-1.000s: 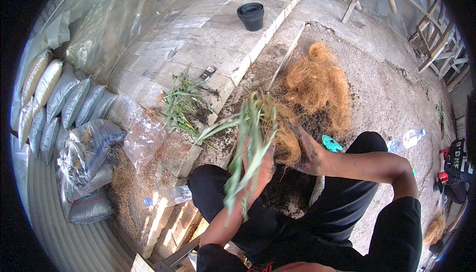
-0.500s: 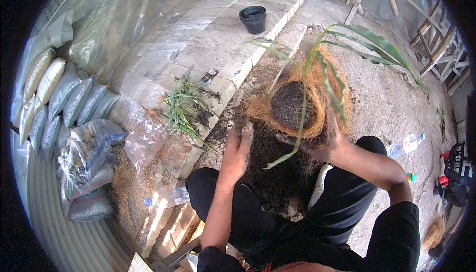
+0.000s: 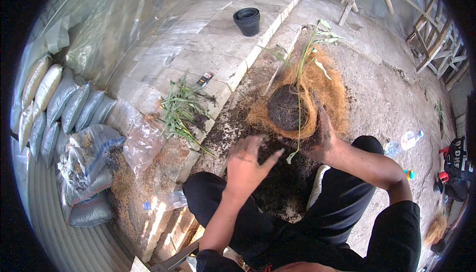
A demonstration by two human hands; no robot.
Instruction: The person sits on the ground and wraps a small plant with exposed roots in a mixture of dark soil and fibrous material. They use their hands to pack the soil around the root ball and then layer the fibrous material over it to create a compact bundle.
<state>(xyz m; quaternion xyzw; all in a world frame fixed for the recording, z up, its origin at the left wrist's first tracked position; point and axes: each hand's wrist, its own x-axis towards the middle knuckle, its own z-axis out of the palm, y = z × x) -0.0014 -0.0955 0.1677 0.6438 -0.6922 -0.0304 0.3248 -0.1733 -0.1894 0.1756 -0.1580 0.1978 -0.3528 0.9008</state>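
A leafy plant [image 3: 302, 63] with long green leaves leans away from me, its dark root ball [image 3: 284, 107] facing up toward me. Brown coconut fibre [image 3: 331, 91] wraps the ball's sides and spreads out beyond it. My right hand [image 3: 321, 136] cups the fibre and root ball from the right and near side; some of its fingers are hidden. Nearer me on the left, my left hand [image 3: 250, 160] hovers over dark loose soil [image 3: 270, 185], fingers apart, holding nothing. One narrow leaf hangs down over the front of the ball.
Uprooted green plants [image 3: 181, 106] lie left on the paving beside a clear plastic bag [image 3: 144, 140]. Stacked black pots [image 3: 247, 22] stand at the far side. Filled sacks [image 3: 64, 96] line the left. A clear bottle [image 3: 410, 140] lies right, and a wooden frame [image 3: 436, 44] stands far right.
My left hand has moved right and turned its fingers toward the root ball. The plant has turned, its long leaves swinging from the right to the far side. My right hand keeps its grip.
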